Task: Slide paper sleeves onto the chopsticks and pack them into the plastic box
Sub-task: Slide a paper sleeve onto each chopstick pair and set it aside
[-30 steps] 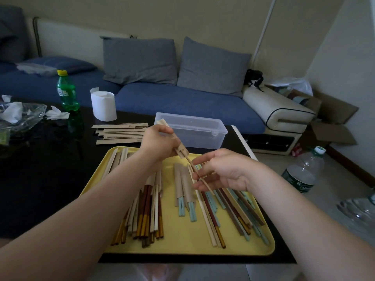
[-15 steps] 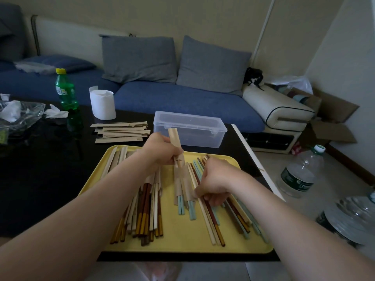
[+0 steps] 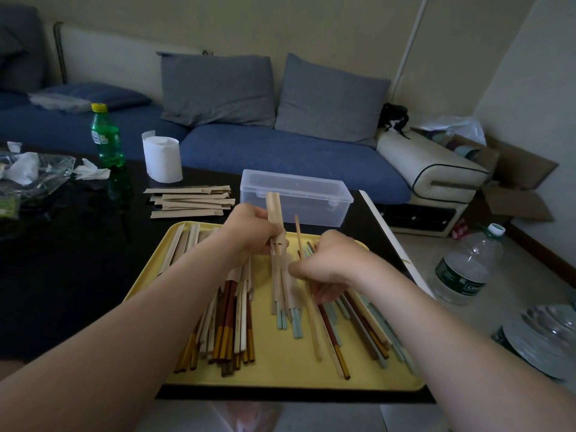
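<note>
My left hand (image 3: 252, 233) grips a brown paper sleeve (image 3: 275, 210) that stands nearly upright with a chopstick in it. My right hand (image 3: 330, 268) holds a thin wooden chopstick (image 3: 298, 238) whose tip points up beside the sleeve. Both hands hover over a yellow tray (image 3: 280, 374) loaded with several loose chopsticks (image 3: 232, 325), some partly sleeved (image 3: 285, 294). A clear plastic box (image 3: 296, 198), lid closed, stands behind the tray. A stack of empty paper sleeves (image 3: 190, 201) lies left of the box.
The tray sits on a black table (image 3: 62, 260). On it stand a green bottle (image 3: 105, 137), a roll of tissue (image 3: 162, 159) and a glass dish with crumpled tissues (image 3: 28, 173). Water bottles (image 3: 461, 266) stand on the floor at right; a blue sofa (image 3: 280, 151) is behind.
My left hand turned the sleeve from slanting to nearly upright. My right hand dipped to the tray's chopsticks, then lifted one so its tip rises beside the sleeve.
</note>
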Tool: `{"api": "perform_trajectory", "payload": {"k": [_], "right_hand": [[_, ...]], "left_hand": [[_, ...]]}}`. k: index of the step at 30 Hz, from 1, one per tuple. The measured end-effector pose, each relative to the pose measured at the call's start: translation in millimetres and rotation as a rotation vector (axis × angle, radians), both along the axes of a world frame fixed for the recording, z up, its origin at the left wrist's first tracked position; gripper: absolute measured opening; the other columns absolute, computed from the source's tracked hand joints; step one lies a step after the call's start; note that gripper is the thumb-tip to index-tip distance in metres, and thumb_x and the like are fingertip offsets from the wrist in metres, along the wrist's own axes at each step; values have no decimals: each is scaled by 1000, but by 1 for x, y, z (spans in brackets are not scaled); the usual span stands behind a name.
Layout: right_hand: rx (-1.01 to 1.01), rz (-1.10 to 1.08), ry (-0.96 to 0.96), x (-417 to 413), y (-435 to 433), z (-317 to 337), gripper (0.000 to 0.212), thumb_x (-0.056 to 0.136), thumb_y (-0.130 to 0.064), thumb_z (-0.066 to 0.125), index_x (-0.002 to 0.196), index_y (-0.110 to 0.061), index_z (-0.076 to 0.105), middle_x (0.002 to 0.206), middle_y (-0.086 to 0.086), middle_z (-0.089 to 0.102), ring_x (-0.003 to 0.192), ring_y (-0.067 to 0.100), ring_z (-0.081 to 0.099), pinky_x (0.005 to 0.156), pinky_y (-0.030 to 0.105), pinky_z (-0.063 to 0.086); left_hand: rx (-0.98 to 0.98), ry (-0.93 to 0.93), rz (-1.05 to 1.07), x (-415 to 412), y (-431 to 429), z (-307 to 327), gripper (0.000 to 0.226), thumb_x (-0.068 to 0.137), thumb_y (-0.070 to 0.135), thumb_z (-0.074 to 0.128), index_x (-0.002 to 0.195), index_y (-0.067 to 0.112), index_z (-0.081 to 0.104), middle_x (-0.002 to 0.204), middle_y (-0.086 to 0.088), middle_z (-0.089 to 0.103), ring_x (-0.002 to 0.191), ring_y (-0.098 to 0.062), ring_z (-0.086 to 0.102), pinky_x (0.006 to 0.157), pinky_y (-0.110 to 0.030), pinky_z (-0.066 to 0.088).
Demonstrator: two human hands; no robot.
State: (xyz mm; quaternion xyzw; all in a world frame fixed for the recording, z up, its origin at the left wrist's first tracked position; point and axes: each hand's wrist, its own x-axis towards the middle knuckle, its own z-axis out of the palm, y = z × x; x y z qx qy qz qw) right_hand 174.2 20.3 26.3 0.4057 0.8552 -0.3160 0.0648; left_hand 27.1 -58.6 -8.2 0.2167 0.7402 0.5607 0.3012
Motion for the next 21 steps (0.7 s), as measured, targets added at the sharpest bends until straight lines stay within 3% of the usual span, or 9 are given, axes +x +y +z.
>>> {"api": "perform_trajectory", "payload": {"k": [3,7,13,17,21], "right_hand": [[-24,61,69,3,2,6,27,96,-28,73,101,-1,74,77,13,81,67,22,81,60,30,65],[-113,203,-65,10,4,12,22,97,-19,69,105,0,77,84,15,82,76,24,82,61,29,63],[-130,254,-167,14,7,12,25,98,-21,71,109,0,76,85,15,82,77,24,82,62,29,64],[-162,237,-90,16,8,13,20,99,-17,71,107,0,76,88,16,82,85,28,83,70,33,67],[-166,78,176,12,12,7,11,98,-13,73,103,-3,76,81,13,82,78,26,83,73,37,69]], "left_hand": [[64,-39,34,0,-1,0,21,99,9,69,120,9,64,102,-14,76,77,-18,80,62,-30,63],[171,-57,95,0,-1,1,27,99,8,70,124,13,61,106,-15,74,81,-21,80,70,-36,67],[247,-67,152,-3,-4,3,39,100,10,69,136,10,56,114,-15,71,82,-18,80,70,-31,65],[269,-106,94,1,-5,3,40,98,9,70,136,9,57,111,-18,73,85,-21,80,75,-38,66],[282,-177,-7,9,-7,9,34,96,5,73,127,9,60,108,-21,75,87,-25,80,65,-32,64]]}}
